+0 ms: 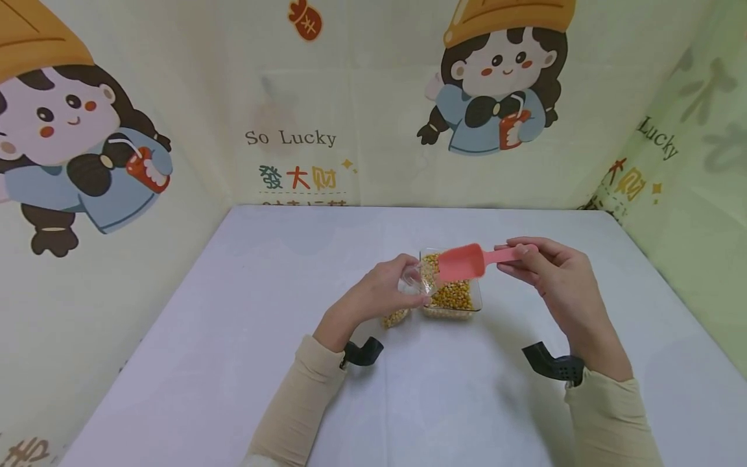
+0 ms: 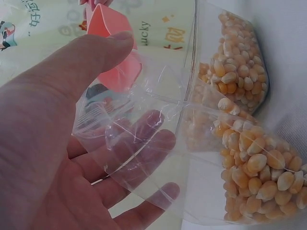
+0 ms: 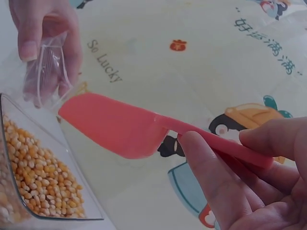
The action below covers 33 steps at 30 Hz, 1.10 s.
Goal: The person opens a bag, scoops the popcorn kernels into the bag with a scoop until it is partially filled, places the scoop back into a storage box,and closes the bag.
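My left hand holds a clear plastic bag near its mouth, the thumb on one side and the fingers behind the film. Yellow corn kernels fill the bag's lower part. In my right hand a pink scoop is pinched by its handle, its blade pointing left toward the bag mouth. No kernels show on the blade in the head view. Beneath the scoop stands a clear square container with more corn kernels inside. The scoop tip's exact contact with the bag cannot be told.
A white table carries the container and bag near its middle. Printed curtains with cartoon figures enclose the back and sides. Each wrist wears a black camera mount, one on the left and one on the right.
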{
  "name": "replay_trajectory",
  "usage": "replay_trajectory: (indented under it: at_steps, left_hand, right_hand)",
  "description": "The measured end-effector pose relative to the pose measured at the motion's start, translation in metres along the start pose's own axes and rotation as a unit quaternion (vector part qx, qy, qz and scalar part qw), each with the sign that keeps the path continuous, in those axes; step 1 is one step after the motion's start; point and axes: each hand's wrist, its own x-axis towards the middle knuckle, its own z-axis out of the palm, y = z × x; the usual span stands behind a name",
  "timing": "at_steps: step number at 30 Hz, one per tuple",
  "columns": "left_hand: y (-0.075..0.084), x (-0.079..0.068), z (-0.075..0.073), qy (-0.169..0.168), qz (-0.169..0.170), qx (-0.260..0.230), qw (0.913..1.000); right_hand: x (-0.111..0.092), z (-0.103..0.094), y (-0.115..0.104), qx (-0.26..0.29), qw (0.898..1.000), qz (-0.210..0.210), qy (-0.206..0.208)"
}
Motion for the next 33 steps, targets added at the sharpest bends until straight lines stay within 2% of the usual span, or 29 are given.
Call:
replay_trajectory:
  at_steps: [9, 15, 30, 33]
  left_hand:
    - [-0.002, 0.0005, -0.0007, 0.001, -0.001, -0.009, 1.0]
    - [-0.0029, 0.0006, -0.0022, 0.004, 0.001, -0.023, 0.9997]
    - [-0.0044, 0.0024, -0.0044, 0.0, 0.002, -0.034, 0.9994]
    - [-0.0042, 0.0026, -0.0043, -0.001, 0.002, -0.034, 0.9994]
  right_hand:
    - [0.002, -0.0054, 0.0019, 0.011, 1.0, 0.011, 0.011]
    - [0.0037, -0.0066, 0.0035, -0.003, 1.0, 0.012, 0.016]
    - [0.0075, -0.0051, 0.0092, -0.103, 0.994, 0.026, 0.032]
    - [0.0068, -0.0044, 0.0088, -0.143, 0.989, 0.02, 0.027]
